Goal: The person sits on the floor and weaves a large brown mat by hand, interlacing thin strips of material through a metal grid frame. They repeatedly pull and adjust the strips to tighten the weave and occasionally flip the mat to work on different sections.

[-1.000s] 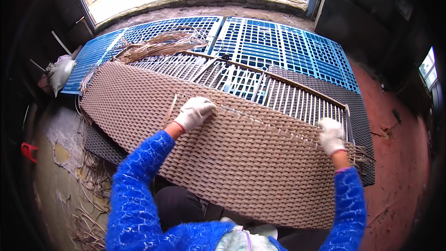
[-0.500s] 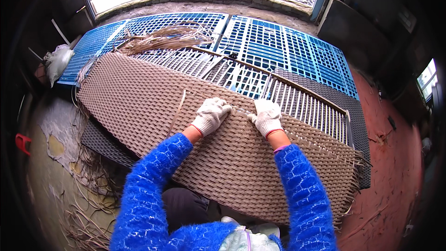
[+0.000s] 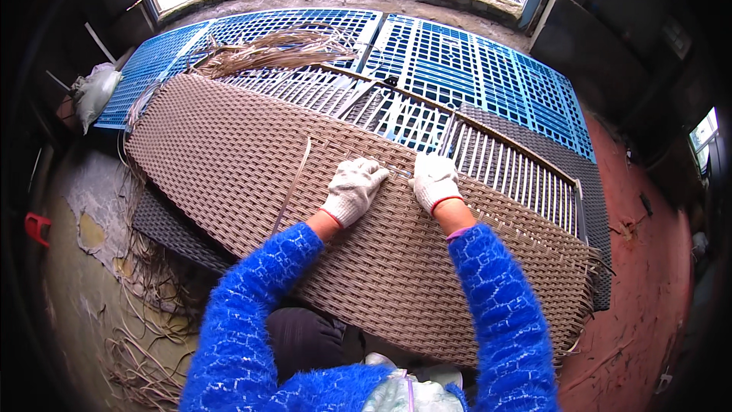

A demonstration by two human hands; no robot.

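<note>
A large brown woven wicker panel point(image 3: 381, 259) lies slanted in front of me, with both hands on its upper middle. My left hand point(image 3: 355, 189), in a white knit glove, is closed with bent fingers pressed to the weave. Just to its right, my right hand point(image 3: 435, 181), gloved alike, is closed against the panel near its far edge. Between them a pale line runs along the weave. What the fingers pinch is hidden beneath the gloves. Left of my left hand, a loose flat strip point(image 3: 293, 187) sticks up out of the weave.
Beyond the panel lie a slatted frame point(image 3: 518, 175) and a bundle of loose brown strips point(image 3: 274, 53) on blue plastic pallets point(image 3: 457, 69). Dark woven panels point(image 3: 171, 233) show underneath. Strip scraps point(image 3: 145, 366) litter the floor at left, near a red object point(image 3: 36, 229).
Both hands stay close together at the same part of the weave. My left hand has turned slightly and shifted a little right, nearer the right hand. The view has tilted slightly.
</note>
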